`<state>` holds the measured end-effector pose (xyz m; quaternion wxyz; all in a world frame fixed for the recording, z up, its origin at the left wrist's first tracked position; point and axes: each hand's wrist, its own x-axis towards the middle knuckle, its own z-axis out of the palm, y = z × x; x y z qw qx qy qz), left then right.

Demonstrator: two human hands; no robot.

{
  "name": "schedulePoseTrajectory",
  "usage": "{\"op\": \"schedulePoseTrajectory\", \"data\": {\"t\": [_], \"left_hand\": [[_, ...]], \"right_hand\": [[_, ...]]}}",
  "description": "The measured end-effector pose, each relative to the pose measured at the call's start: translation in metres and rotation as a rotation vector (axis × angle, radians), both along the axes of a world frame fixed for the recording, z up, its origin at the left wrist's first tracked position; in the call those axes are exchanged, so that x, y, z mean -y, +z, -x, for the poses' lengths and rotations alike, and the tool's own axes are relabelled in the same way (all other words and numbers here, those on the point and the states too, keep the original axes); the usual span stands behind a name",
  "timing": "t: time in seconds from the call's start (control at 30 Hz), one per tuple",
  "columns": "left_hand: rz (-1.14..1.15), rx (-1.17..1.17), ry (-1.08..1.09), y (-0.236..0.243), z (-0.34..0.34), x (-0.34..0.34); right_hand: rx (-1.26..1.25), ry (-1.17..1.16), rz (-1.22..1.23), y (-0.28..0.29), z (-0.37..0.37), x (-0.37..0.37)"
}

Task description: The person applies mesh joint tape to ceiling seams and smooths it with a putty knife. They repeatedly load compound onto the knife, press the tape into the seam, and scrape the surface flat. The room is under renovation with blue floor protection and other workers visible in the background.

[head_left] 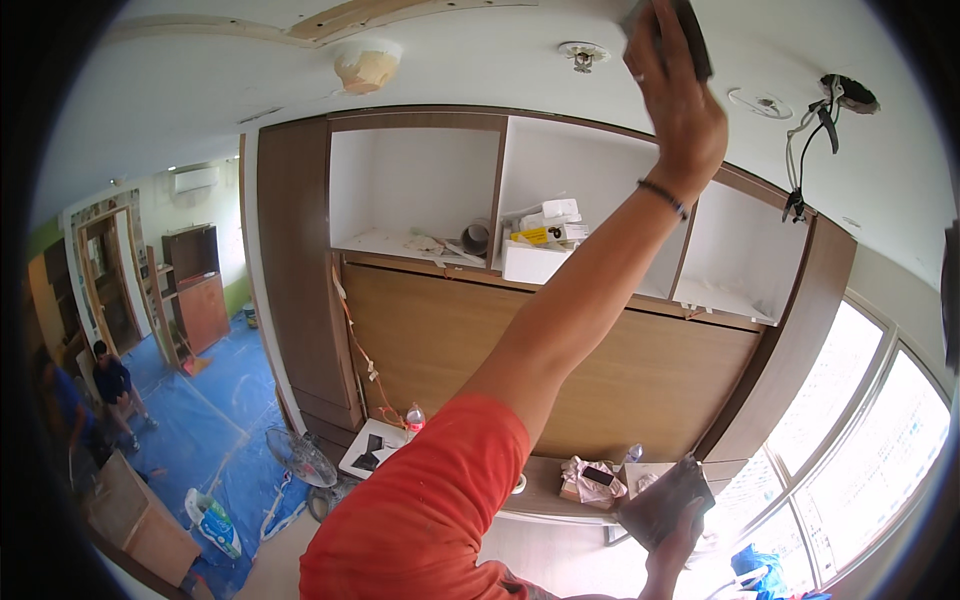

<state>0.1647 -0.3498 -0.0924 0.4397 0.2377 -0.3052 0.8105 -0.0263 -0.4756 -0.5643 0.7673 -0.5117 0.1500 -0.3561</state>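
My left hand (672,75) is raised high against the white ceiling (480,60), its fingers wrapped round a dark, flat block (692,35). I cannot make out exactly what kind of tool that block is. A dark band circles the wrist, and a red sleeve covers the upper arm. Low on the right, my right hand (682,540) grips a flat, greyish-brown rectangular plate (665,503) by its near edge. The plate is tilted, and its surface looks smeared. Near the left hand, a round ceiling fitting (584,56) and a white disc (760,102) are set in the ceiling.
Loose cables (800,160) hang from a ceiling hole at right. A brown wall cabinet (295,260) holds boxes and scraps. Below stand a desk with a bottle (415,418) and a fan (300,457). Windows (880,450) line the right; two people are far left, near blue sheeting (225,410).
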Motion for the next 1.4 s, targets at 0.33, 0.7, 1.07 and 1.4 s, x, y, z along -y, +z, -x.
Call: {"op": "schedulePoseTrajectory", "data": {"t": [0.33,0.7,1.07,1.4], "left_hand": [[0.107,-0.085,-1.5,0.026,-0.003,-0.093],[-0.154,-0.115,-0.768,0.019,0.147,-0.138],[0.137,-0.142,-0.896,-0.043,0.082,-0.132],[0.03,-0.166,-1.562,0.03,0.016,-0.101]], "right_hand": [[-0.035,0.029,0.057,-0.004,-0.004,0.003],[-0.02,0.002,0.004,0.023,-0.004,-0.015],[0.055,0.171,-0.003,0.017,-0.02,-0.009],[0.062,0.099,-0.016,0.002,-0.024,-0.004]]}}
